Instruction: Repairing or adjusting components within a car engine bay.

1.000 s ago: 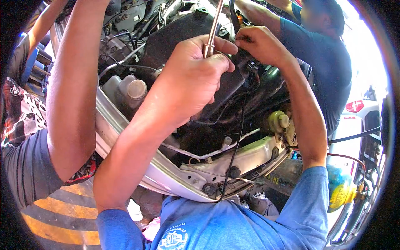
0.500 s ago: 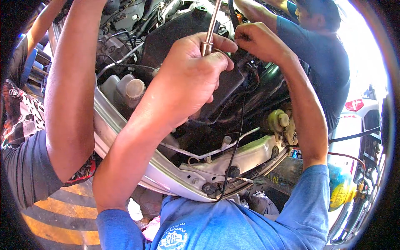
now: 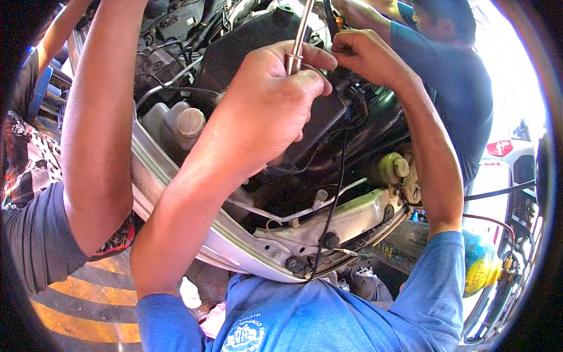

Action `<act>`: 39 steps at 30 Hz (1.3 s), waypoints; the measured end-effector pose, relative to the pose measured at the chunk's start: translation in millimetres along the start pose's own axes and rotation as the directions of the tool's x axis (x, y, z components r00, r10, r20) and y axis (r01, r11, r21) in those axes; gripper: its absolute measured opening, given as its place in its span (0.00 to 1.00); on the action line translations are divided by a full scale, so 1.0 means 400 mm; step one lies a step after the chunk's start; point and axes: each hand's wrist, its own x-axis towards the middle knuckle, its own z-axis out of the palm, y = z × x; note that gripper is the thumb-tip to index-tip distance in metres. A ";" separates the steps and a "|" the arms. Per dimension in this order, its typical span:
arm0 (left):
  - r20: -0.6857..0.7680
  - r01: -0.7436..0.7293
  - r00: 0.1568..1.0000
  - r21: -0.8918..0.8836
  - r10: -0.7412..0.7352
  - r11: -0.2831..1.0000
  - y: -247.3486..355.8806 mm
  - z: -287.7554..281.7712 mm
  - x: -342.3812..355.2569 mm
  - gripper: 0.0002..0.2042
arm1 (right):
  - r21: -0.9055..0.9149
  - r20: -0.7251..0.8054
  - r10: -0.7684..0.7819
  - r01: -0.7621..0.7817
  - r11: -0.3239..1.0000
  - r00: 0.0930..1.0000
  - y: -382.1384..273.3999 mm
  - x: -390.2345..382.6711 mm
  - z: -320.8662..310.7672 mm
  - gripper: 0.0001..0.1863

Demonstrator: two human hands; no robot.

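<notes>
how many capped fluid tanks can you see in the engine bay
2: a grey tank with a round cap at the left, behind the left hand, and a yellowish tank at the right. Arms may hide others.

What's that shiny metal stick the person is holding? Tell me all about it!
The metal rod is thin, straight and silvery, like polished steel, with a small raised collar partway down. It stands nearly upright, leaning slightly right, its top running out of the picture. The left hand is closed around its lower end, thumb pressed against it, above the dark engine bay. Its bottom tip is hidden by the fingers.
</notes>
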 end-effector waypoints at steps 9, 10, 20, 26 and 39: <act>0.000 0.003 1.000 -0.030 -0.003 1.000 -0.001 0.000 0.001 0.12 | 0.039 0.001 0.045 -0.045 0.998 0.999 0.014 -0.005 0.006 0.12; -0.001 -0.008 1.000 -0.028 0.008 1.000 0.000 -0.001 0.000 0.12 | 0.047 -0.019 0.030 -0.029 0.998 0.999 0.018 -0.006 0.008 0.12; -0.006 -0.010 1.000 0.016 0.010 1.000 0.003 0.000 -0.002 0.12 | 0.250 0.029 0.100 -0.104 0.963 0.995 0.039 -0.010 0.025 0.07; -0.004 -0.013 1.000 0.017 0.013 1.000 0.003 0.001 -0.003 0.13 | 0.243 0.007 0.047 -0.047 0.969 0.999 0.032 -0.010 0.026 0.08; 0.024 -0.008 1.000 -0.018 0.009 1.000 -0.008 -0.007 0.004 0.12 | 0.113 0.042 0.097 -0.102 0.988 0.994 0.026 -0.002 0.013 0.13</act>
